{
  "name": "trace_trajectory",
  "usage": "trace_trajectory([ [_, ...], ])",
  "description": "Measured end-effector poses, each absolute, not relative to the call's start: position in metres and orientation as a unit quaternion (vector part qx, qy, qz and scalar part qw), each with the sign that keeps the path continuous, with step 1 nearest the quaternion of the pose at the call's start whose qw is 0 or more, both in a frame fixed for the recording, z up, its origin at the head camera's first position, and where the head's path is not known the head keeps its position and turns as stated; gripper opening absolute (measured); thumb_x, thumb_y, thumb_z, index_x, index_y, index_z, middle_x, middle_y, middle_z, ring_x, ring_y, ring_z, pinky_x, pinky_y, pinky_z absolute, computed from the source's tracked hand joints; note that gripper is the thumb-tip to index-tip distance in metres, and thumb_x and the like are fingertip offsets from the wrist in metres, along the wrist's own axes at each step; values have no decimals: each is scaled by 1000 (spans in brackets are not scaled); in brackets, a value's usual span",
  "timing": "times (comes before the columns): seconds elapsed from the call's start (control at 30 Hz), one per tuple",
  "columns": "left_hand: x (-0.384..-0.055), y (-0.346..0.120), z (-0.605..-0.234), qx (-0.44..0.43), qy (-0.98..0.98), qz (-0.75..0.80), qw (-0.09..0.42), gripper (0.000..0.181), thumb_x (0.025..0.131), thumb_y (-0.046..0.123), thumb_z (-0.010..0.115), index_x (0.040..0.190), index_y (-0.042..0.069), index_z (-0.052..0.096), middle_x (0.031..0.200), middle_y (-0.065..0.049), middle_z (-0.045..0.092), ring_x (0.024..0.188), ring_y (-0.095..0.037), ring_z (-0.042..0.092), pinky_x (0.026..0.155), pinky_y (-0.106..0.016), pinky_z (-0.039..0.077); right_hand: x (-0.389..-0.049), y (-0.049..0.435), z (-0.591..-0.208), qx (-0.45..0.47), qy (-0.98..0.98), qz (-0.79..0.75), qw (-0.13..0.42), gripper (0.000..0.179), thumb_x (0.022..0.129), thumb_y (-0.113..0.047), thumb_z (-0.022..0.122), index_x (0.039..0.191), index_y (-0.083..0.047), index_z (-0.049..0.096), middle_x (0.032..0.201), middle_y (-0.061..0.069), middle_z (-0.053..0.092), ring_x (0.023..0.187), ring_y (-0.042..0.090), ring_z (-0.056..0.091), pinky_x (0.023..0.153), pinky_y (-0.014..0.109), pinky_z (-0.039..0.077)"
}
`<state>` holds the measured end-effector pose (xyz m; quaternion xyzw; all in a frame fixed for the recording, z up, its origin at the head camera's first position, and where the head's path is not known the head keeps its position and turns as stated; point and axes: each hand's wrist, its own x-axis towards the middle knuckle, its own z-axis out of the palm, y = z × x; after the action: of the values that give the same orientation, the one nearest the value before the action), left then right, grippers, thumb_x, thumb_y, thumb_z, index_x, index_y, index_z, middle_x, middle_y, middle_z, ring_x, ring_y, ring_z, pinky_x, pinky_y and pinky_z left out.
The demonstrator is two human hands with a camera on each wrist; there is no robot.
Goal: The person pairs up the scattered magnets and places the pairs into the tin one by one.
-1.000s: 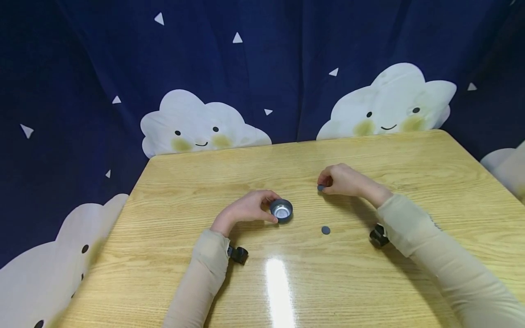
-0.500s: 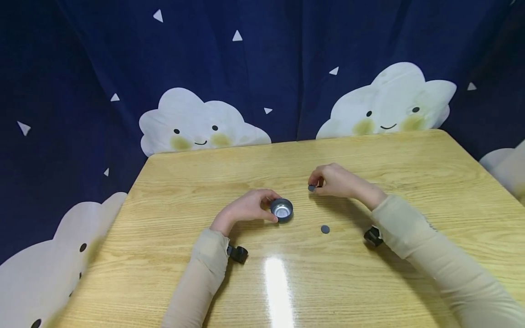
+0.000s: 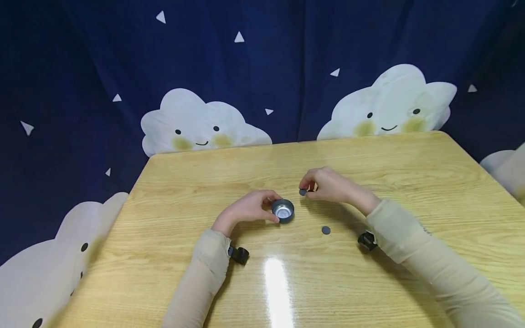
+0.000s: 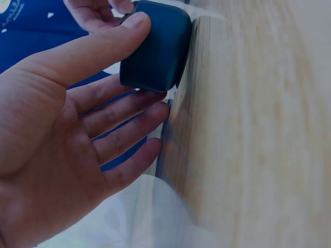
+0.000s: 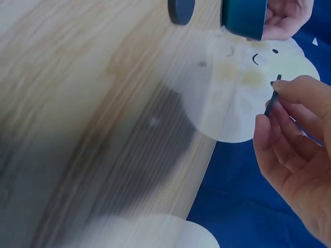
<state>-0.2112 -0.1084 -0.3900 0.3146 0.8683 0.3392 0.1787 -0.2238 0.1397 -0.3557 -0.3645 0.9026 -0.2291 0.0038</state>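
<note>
My left hand (image 3: 251, 207) grips a small dark teal bowl (image 3: 285, 220) by its left side, thumb in front and fingers behind. The bowl is upright on the table, its silvery inside facing up; in the left wrist view its smooth outer wall (image 4: 158, 49) shows beside the thumb. Up and to the right of it, my right hand (image 3: 328, 184) pinches a thin dark grey disc (image 3: 302, 192) between thumb and fingertips. Seen edge-on in the right wrist view, that disc (image 5: 273, 98) is held above the table. A second grey disc (image 3: 326, 230) lies flat, right of the bowl.
The light wooden table (image 3: 197, 175) ends at a dark blue curtain (image 3: 283, 68) printed with smiling clouds and white triangles. Black camera mounts, one on the left wrist (image 3: 239, 255) and one on the right wrist (image 3: 367, 241), hang beside the sleeves. Light glares off the tabletop in front.
My right hand has moved left towards the bowl, carrying the pinched disc with it. My left hand, the bowl and the loose disc have stayed in place.
</note>
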Motion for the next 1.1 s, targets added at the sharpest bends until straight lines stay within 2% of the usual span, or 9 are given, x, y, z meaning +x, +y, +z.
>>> trace_trajectory([
  [0.4,-212,-109,-394,314,870,339,175,48,73,26,77,115,14,58,108,4,60,94,-10,57,85,-26,45,-216,128,-356,-374,894,-246,17,14,75,-9,66,89,-10,69,85,-2,62,75,11,57,65,24,49],
  [0.73,-213,-108,-391,314,867,341,182,48,73,26,76,116,13,58,108,3,60,94,-11,56,86,-28,45,-209,116,-356,-398,884,-245,7,13,76,-11,68,90,-11,69,84,-2,63,75,10,57,64,22,48],
  [0.93,-213,-109,-393,312,867,341,187,48,74,26,76,116,14,57,109,3,60,92,-11,56,84,-27,45,-206,108,-358,-405,878,-255,20,13,78,-12,69,90,-10,69,85,-2,62,75,10,56,64,23,50],
  [1.1,-213,-110,-392,313,866,343,186,49,74,26,75,118,14,56,108,2,60,91,-12,57,83,-28,46,-204,103,-360,-409,877,-252,31,16,78,-13,68,93,-9,69,87,-1,62,75,8,56,63,19,48],
])
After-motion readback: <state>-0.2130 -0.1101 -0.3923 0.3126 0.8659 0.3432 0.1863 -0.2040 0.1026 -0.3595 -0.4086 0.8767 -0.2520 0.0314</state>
